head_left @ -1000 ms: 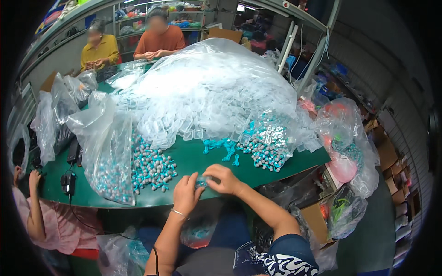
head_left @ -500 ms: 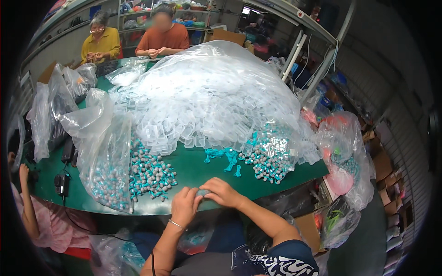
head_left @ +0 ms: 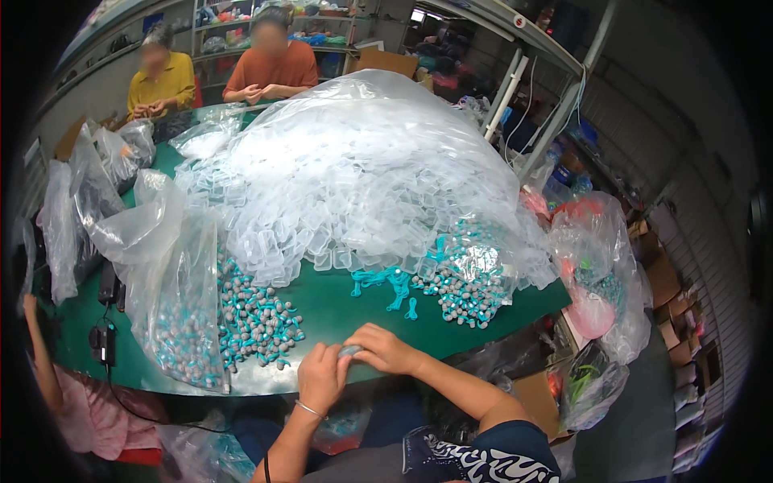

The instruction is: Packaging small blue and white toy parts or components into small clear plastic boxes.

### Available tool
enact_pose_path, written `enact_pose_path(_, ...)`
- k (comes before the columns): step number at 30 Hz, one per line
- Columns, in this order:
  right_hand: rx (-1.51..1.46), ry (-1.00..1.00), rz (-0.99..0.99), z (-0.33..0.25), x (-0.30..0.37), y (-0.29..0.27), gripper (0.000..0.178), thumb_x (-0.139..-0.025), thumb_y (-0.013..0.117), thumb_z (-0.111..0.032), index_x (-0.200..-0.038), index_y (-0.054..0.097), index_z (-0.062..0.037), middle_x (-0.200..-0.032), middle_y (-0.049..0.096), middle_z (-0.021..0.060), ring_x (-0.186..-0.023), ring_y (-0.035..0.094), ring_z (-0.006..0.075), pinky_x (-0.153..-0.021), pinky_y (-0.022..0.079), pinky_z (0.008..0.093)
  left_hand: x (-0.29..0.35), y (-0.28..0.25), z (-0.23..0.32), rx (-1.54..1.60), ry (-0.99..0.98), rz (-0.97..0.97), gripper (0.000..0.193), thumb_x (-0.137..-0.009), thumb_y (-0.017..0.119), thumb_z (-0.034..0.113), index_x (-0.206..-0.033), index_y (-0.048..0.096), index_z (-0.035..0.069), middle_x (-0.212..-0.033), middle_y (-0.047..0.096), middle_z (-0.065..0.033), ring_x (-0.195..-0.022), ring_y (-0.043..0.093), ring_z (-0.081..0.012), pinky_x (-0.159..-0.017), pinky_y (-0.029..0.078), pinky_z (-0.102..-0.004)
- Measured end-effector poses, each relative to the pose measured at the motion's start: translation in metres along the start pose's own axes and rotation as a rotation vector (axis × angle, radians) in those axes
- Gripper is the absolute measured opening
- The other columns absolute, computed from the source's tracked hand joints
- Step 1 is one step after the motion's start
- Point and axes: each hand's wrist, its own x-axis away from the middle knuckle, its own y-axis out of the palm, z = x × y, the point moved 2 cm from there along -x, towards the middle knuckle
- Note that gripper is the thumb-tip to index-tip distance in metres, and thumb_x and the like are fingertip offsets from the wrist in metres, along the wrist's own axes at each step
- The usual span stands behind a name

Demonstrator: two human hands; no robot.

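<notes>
Just off the near edge of the green table (head_left: pixel 338 302), my left hand (head_left: pixel 322 377) and my right hand (head_left: pixel 385 348) meet, fingers closed on one small bluish-grey piece (head_left: pixel 350 351). Fingers cover most of it, so its exact kind stays unclear. Left of my hands lies a heap of small grey-and-teal parts (head_left: pixel 256 318), spilling beside a clear plastic bag (head_left: pixel 173 338) of similar ones. Ahead, several teal looped strips (head_left: pixel 394 286) rest on the table. A second pile of grey-and-teal parts (head_left: pixel 467 298) is to their right.
A large clear bag (head_left: pixel 370 105) spills many translucent plastic pieces (head_left: pixel 322 209) across the table. Two people (head_left: pixel 270 64) (head_left: pixel 161 80) work at the far side. A person in pink (head_left: pixel 101 410) sits at the left. Filled bags (head_left: pixel 596 282) and a cardboard box (head_left: pixel 535 402) stand at right.
The whole view has shifted slightly. My hands stay together on the small piece, with the fingers moved a little. The arm of the person in pink has changed position.
</notes>
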Motion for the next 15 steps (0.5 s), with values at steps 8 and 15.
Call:
enact_pose_path(8,-0.154,0.055,0.02,0.002,0.001,-0.007,0.031,-0.088,0.067,-0.018,-0.115,0.063,-0.0019,-0.102,0.063,0.0132,-0.092,0.06,0.0287,-0.081,0.049,0.0371,0.01,0.0,-0.001,-0.057,0.129,0.056,0.019,-0.085,0.068,0.021,-0.095,0.064,0.006,-0.081,0.056,-0.0125,-0.069,0.056,-0.0338,-0.059,0.045,-0.0426)
enact_pose_path(15,-0.152,0.031,0.073,0.01,0.0,-0.002,0.023,-0.086,0.068,-0.012,-0.106,0.066,-0.002,-0.101,0.065,0.0132,-0.09,0.064,0.0274,-0.078,0.051,0.0353,0.091,0.019,0.004,0.049,0.279,-0.224,0.023,-0.08,0.074,0.027,-0.09,0.067,0.008,-0.076,0.058,-0.0096,-0.067,0.06,-0.0297,-0.06,0.049,-0.041)
